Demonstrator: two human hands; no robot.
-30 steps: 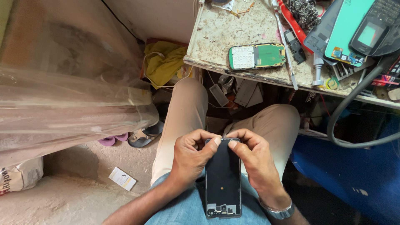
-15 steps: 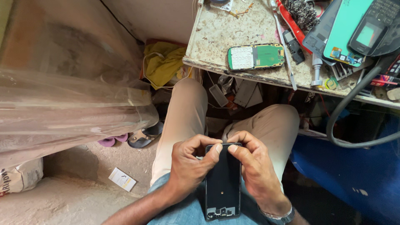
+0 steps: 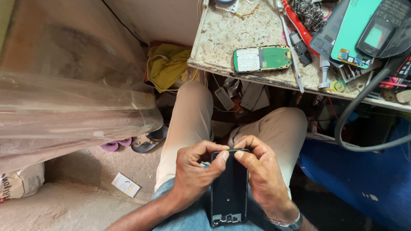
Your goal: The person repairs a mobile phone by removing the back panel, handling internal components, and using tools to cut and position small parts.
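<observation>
A person sits with knees apart under a workbench [image 3: 222, 34] and holds a black phone frame [image 3: 229, 188] upright over the lap, its long side running toward the body. The left hand [image 3: 195, 173] grips the frame's left edge, fingers curled tight, thumb pressed on the top left corner. The right hand [image 3: 263, 175] clasps the right edge the same way, its thumb on the top right corner, so the 2 thumbs nearly meet at the upper rim. Both hands are closed on the frame; none of the fingers is spread. A metal wristband [image 3: 284, 222] shows on the right wrist.

The frame's lower end, with small cut-outs, rests over blue cloth at the waist. Beige trousers [image 3: 190, 119] cover both legs.

On the bench above, well apart from the hands, lies a green circuit board [image 3: 262, 58] with a white keypad part. Beside it lie thin tweezers [image 3: 291, 47], a red-handled tool [image 3: 297, 23], and a small keypad phone [image 3: 381, 28] on a teal panel [image 3: 349, 32]. A thick black cable [image 3: 346, 117] loops down at the right. A yellow cloth [image 3: 167, 66] sits by the wall, clear plastic sheet [image 3: 72, 111] covers the left, and a white card [image 3: 126, 185] lies on the floor.
</observation>
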